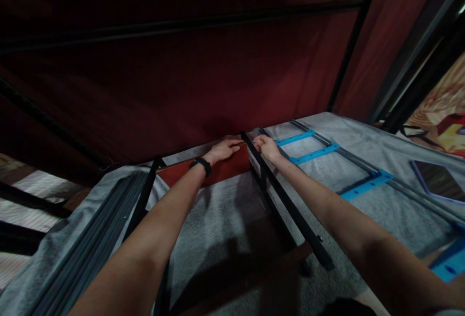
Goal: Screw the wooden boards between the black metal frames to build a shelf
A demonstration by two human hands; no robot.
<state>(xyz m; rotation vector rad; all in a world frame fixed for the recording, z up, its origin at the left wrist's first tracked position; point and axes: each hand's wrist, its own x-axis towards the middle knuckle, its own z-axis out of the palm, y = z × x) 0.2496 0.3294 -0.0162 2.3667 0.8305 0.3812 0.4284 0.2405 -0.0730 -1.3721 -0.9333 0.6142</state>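
Note:
My left hand (223,150), with a black band on its wrist, rests along the upper edge of a reddish-brown board (221,170). Its fingers are stretched out toward a black metal bar (290,204). On the bar's other side, my right hand (267,147) is closed in a pinch close to its far end. A thin, light metal piece (254,142) shows at those fingertips, too small to name surely. The board spans between that bar and another black metal side piece (140,204). A second brown board (250,277) lies across the near end, in shadow.
Grey cloth (218,219) lies under the frame. Several grey tubes (94,238) are bundled at left. To the right are rods with blue crosspieces (314,153) and a phone (438,180). A dark red panel (203,83) with black bars stands behind.

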